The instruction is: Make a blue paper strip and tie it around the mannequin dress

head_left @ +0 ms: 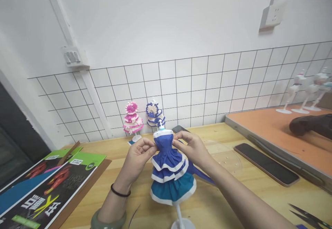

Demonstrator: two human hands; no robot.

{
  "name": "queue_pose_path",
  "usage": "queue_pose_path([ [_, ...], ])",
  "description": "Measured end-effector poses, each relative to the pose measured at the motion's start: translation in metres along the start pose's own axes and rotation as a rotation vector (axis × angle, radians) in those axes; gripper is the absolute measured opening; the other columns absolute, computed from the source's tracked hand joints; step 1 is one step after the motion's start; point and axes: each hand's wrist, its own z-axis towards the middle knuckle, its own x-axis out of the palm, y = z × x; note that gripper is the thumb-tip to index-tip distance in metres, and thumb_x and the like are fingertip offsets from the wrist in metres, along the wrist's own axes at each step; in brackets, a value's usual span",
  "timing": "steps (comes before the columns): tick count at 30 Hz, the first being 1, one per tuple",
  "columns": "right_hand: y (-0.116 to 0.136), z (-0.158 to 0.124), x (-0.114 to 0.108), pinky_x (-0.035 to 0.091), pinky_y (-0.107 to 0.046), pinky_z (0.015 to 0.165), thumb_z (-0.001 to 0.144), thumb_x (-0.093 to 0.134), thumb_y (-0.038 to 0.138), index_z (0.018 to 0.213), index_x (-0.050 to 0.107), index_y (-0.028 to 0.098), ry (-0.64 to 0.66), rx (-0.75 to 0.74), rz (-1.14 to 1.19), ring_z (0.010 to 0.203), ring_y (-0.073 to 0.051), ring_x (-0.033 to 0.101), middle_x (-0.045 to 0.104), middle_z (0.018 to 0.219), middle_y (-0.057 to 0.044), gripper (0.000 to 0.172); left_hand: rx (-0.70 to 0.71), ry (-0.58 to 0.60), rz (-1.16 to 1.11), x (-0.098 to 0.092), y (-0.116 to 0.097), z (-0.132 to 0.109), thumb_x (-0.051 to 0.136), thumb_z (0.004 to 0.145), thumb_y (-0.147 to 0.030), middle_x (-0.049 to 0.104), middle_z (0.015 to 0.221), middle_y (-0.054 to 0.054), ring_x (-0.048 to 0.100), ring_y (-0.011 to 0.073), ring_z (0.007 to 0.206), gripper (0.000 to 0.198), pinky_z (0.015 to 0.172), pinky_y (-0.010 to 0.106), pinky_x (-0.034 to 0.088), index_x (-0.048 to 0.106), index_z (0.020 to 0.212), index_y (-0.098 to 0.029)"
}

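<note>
A miniature dress [165, 144] stands upright in front of me on a small white mannequin stand [183, 223]. Its bodice is blue with a white top edge, and its ruffled tiers are blue and teal with white hems. My left hand [139, 155] pinches the left side of the bodice near the waist. On the opposite side, the thumb and fingers of my right hand [191, 146] are closed on the bodice's edge. Behind the right wrist a blue strip [201, 174] sticks out, partly hidden by the dress and arm.
Behind stand a pink-and-white dress [132, 121] and a blue-and-white one [155, 116]. A phone [266, 164], scissors [307, 217] and a clear round tray [234, 161] with tiny beads lie right. Mannequins [293, 92] stand on an orange board [261, 132]. Printed packets [64, 184] lie left.
</note>
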Motion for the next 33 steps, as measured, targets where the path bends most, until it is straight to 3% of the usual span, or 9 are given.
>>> queue_pose_path([
  [5,0.003,-0.001,0.001,0.043,-0.023,0.055,0.072,0.061,0.026,0.062,0.056,0.018,0.067,0.122,0.140,0.058,-0.013,0.053,0.057,0.061,0.002,0.013,-0.020,0.014,-0.028,0.000,0.001,0.000,0.072,0.068,-0.028,0.065,0.064,-0.001,0.059,0.0110,0.062,0.020,0.059,0.020,0.045,0.056,0.071,-0.016],
  [13,0.001,-0.002,0.003,0.045,-0.024,0.059,0.068,0.065,0.028,0.065,0.059,0.018,0.145,0.183,0.285,0.061,-0.014,0.055,0.060,0.063,0.002,0.012,-0.031,0.024,-0.052,-0.001,0.001,0.000,0.072,0.067,-0.027,0.065,0.065,-0.001,0.059,0.0113,0.061,0.019,0.057,0.019,0.044,0.058,0.072,-0.016],
  [22,0.007,-0.004,0.001,0.043,-0.024,0.056,0.068,0.062,0.022,0.064,0.060,0.017,0.217,0.201,0.254,0.058,-0.013,0.054,0.060,0.061,0.002,0.007,-0.116,0.094,-0.180,-0.006,0.010,0.000,0.077,0.062,-0.025,0.070,0.071,0.004,0.063,0.0145,0.067,0.021,0.067,0.025,0.047,0.064,0.075,-0.014],
  [33,0.021,-0.010,0.003,0.045,-0.027,0.063,0.072,0.062,0.025,0.066,0.064,0.020,0.218,0.116,0.092,0.067,-0.017,0.059,0.064,0.067,0.000,0.008,-0.156,0.121,-0.298,-0.001,0.005,-0.001,0.078,0.061,-0.026,0.071,0.072,0.004,0.065,0.0152,0.064,0.031,0.062,0.023,0.049,0.061,0.084,-0.016],
])
